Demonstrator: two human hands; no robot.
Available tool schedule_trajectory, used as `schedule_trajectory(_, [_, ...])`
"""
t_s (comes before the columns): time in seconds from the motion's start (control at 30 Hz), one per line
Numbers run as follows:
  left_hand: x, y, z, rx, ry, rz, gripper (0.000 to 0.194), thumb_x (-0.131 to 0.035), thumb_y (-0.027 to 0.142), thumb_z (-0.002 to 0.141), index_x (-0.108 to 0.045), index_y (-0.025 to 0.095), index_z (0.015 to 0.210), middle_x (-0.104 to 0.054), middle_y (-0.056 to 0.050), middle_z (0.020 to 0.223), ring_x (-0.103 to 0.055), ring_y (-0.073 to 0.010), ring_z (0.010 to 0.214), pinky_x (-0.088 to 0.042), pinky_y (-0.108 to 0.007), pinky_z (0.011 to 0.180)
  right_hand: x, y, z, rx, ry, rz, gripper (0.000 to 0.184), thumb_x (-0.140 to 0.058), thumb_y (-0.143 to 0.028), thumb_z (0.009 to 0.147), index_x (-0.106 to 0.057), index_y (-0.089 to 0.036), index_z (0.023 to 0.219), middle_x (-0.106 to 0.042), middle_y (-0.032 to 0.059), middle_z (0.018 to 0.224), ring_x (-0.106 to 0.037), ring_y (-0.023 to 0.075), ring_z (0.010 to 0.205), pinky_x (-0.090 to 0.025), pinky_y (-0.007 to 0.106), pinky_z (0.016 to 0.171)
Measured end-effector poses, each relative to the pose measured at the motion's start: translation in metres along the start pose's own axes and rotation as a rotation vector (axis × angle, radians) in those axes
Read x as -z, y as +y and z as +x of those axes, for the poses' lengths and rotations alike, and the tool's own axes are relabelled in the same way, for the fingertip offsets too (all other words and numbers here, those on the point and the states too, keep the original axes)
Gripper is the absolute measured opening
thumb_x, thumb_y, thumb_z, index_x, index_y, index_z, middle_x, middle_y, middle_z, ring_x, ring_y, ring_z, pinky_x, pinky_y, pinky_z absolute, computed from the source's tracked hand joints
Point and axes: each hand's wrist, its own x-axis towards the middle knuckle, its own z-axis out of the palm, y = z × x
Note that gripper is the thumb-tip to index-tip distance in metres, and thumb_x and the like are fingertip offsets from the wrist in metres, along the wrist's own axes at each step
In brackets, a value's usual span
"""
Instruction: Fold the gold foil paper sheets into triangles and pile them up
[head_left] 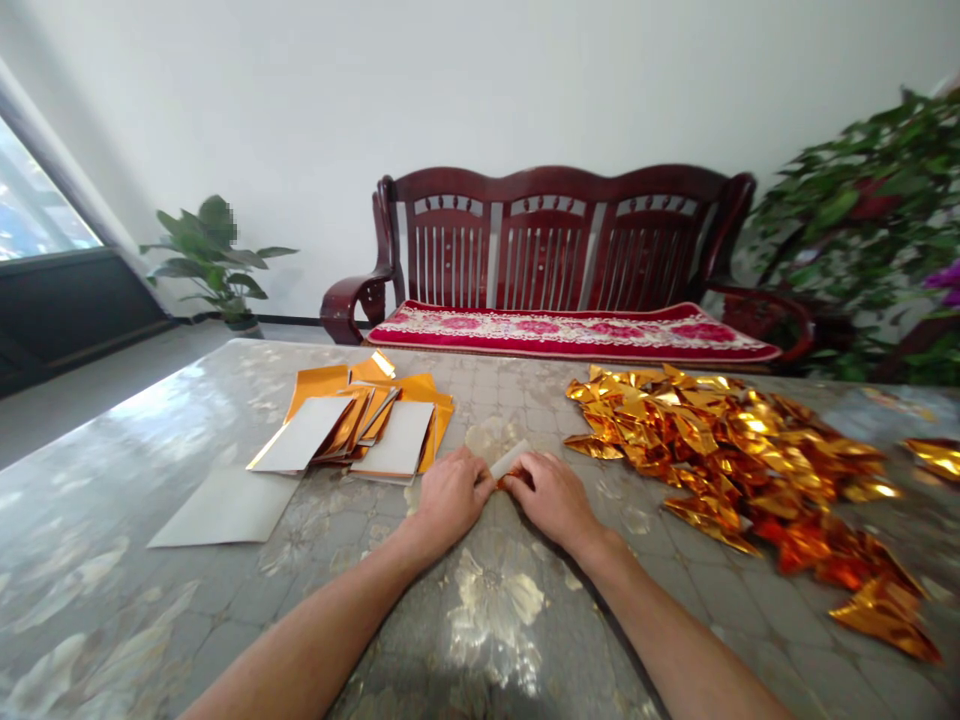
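Observation:
Between my hands, at the middle of the table, is a sheet of foil paper (510, 459), its pale back showing and a bit of gold at its near edge. My left hand (452, 492) pinches its left side. On the right side, my right hand (550, 497) has its fingers closed on the same sheet. Most of the paper is hidden behind the fingers. Left of my hands lies a loose stack of gold foil sheets (322, 383), some with the pale side up. To the right is a heap of folded gold foil pieces (694, 430).
A patterned, glossy cover lies over the table (360, 620). A single pale sheet (225, 510) lies at the left. Clear plastic (885, 415) sits at the far right. Beyond the table stands a dark wooden bench (547, 240) with a red cushion, flanked by plants (225, 265).

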Motion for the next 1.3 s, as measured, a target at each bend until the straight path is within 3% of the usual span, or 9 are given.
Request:
schedule_trajectory(0.4, [-0.0033,-0.003,0.0049,-0.011,0.022,0.049,0.025,-0.054,0.033,0.088,-0.068,0.02,0.071,-0.064,-0.005,0.08,-0.06,-0.0187,0.08,-0.039,-0.028,0.07,0.0004,-0.0008,0.0001,-0.012,0.004,-0.157,0.028,-0.049,-0.032,0.095,-0.061,-0.021,0.072,-0.067,0.0018,0.084,-0.055,0.0166,0.086,-0.032,0.027,0.073])
schedule_trajectory(0.8, [0.0025,0.0002,0.005,0.029,0.002,0.015,0.022,-0.057,0.033,0.086,-0.071,0.019,0.075,-0.066,-0.005,0.085,-0.06,-0.0195,0.085,-0.042,-0.028,0.076,-0.0011,-0.0057,0.0019,-0.092,0.022,-0.205,0.018,-0.055,-0.023,0.087,-0.059,-0.022,0.069,-0.068,0.0026,0.082,-0.057,0.0179,0.08,-0.03,0.029,0.066])
schedule_trajectory(1.0, [0.0033,-0.0002,0.0051,0.036,-0.011,-0.005,0.017,-0.061,0.032,0.084,-0.07,0.019,0.076,-0.065,-0.005,0.087,-0.06,-0.0196,0.088,-0.042,-0.029,0.08,-0.0008,-0.0045,0.001,-0.157,-0.01,-0.185,0.007,-0.058,-0.027,0.086,-0.061,-0.023,0.08,-0.068,0.0014,0.08,-0.057,0.0184,0.078,-0.029,0.029,0.063])
schedule_trajectory(1.3, [-0.0058,-0.0037,0.003,-0.08,0.018,-0.135,0.016,-0.061,0.024,0.086,-0.072,0.027,0.098,-0.062,-0.004,0.102,-0.058,-0.0202,0.101,-0.042,-0.031,0.09,0.0028,-0.0032,0.0,-0.1,-0.017,-0.168,0.007,-0.059,-0.027,0.086,-0.059,-0.023,0.08,-0.066,0.0012,0.087,-0.054,0.0187,0.084,-0.029,0.029,0.069])
